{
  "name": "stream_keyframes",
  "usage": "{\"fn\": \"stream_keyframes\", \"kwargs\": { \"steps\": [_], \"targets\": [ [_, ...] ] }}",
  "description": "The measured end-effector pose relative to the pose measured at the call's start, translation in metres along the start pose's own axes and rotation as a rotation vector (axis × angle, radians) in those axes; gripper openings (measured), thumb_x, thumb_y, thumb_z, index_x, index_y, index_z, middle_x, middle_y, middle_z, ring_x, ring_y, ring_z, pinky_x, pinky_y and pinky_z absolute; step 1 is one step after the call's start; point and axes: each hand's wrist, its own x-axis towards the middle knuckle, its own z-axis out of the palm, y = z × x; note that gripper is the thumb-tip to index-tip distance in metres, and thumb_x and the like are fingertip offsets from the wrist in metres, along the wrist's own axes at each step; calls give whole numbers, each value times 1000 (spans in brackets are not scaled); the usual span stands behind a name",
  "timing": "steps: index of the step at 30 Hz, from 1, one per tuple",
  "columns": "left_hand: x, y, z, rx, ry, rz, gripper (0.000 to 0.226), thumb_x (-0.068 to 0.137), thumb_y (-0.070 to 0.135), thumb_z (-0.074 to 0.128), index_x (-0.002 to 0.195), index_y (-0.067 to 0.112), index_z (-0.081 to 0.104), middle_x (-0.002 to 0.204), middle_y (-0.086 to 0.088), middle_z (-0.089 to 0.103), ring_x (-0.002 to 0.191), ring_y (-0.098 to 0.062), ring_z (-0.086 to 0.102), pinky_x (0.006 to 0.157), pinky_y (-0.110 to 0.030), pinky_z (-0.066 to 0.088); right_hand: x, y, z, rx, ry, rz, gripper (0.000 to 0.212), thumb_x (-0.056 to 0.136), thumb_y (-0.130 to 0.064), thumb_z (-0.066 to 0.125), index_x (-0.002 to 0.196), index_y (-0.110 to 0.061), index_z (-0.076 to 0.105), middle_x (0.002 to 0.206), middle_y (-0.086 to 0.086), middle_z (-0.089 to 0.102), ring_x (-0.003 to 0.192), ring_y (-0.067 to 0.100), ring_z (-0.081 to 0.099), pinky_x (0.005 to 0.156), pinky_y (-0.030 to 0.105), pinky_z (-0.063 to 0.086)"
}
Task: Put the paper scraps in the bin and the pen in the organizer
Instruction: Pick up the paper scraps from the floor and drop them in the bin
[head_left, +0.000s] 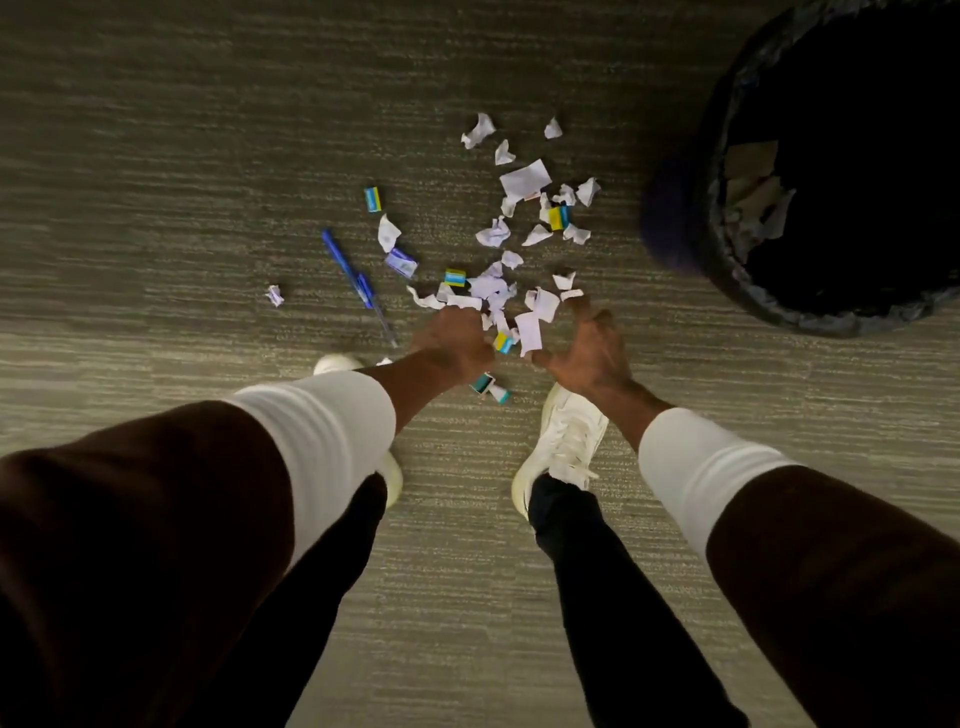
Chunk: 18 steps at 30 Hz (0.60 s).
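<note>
pen (353, 283): 1 | bin (727, 156): 1, upper right of frame | coloured blue/yellow scraps (373, 199): about 6 | white paper scraps (524, 179): 20-odd, too clumped mid-frame for an exact count | hands: 2, left hand (454, 340) + right hand (589, 348) | white shoes (563, 441): 2

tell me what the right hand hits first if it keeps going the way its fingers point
Most likely the small white scrap right at the fingertips of the right hand, with another scrap just beyond on the carpet; depth is hard to judge.
</note>
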Motion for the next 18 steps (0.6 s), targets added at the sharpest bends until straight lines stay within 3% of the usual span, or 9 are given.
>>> {"fn": "stream_keyframes", "kwargs": {
  "steps": [3, 5, 7, 9, 11, 13, 14, 16, 18],
  "targets": [
    [28, -27, 5, 88, 131, 163, 48, 90, 34, 63, 131, 8, 57, 135, -19, 58, 127, -39, 57, 100, -49, 54, 25, 6, 22, -95, 26, -9, 116, 71, -56, 89, 158, -15, 23, 150, 31, 34, 128, 49, 53, 99, 46, 51],
    [53, -39, 13, 196, 202, 324, 62, 90, 30, 66, 142, 3, 45, 148, -20, 44, 139, -40, 42, 104, -53, 50, 46, 14, 42, -211, 24, -39, 128, 74, -62, 83, 163, -11, 8, 162, 34, 15, 143, 53, 36, 110, 49, 44],
    [78, -42, 18, 300, 207, 425, 78, 88, 31, 72, 151, 3, 35, 158, -19, 33, 146, -39, 32, 106, -53, 50, 67, 18, 59, -195, 56, -25, 145, 63, -79, 78, 164, -15, -4, 166, 33, 4, 149, 53, 27, 115, 53, 40],
    [105, -39, 22, 414, 179, 487, 98, 82, 36, 81, 156, 4, 27, 165, -21, 22, 151, -41, 26, 111, -53, 47, 94, 28, 82, -167, 123, -40, 158, 44, -102, 56, 164, -20, -4, 168, 27, 5, 152, 51, 20, 120, 55, 32],
    [126, -36, 30, 511, 135, 518, 119, 70, 41, 90, 159, 6, 20, 168, -25, 13, 151, -46, 26, 108, -55, 49, 118, 41, 102, -234, 130, -111, 158, 39, -111, 41, 164, -20, 5, 168, 21, 11, 152, 48, 15, 121, 60, 30],
    [134, -34, 40, 590, 91, 561, 131, 58, 42, 96, 159, 7, 20, 167, -30, 9, 151, -50, 23, 107, -58, 49, 113, 35, 102, -218, 128, -74, 153, 44, -100, 64, 162, -19, 11, 164, 29, 12, 149, 48, 23, 111, 59, 45],
    [133, -34, 44, 653, 74, 568, 128, 56, 40, 96, 157, 7, 24, 166, -33, 10, 151, -52, 21, 108, -58, 48, 108, 31, 102, -220, 132, -65, 150, 48, -90, 76, 161, -16, 11, 163, 32, 10, 147, 49, 27, 104, 57, 49],
    [132, -32, 51, 731, 96, 561, 96, 69, 23, 89, 149, 7, 39, 164, -36, 17, 148, -54, 27, 97, -56, 53, 99, 23, 102, -250, 137, -103, 145, 56, -77, 84, 162, -12, 8, 162, 35, 7, 147, 50, 29, 100, 55, 52],
    [137, -35, 60, 691, 204, 590, 58, 87, -2, 59, 143, 4, 45, 161, -38, 23, 143, -58, 34, 86, -59, 57, 97, 22, 106, -287, 140, -161, 138, 63, -71, 85, 161, -9, 10, 160, 34, 13, 143, 48, 34, 96, 53, 54]
  ]
}}
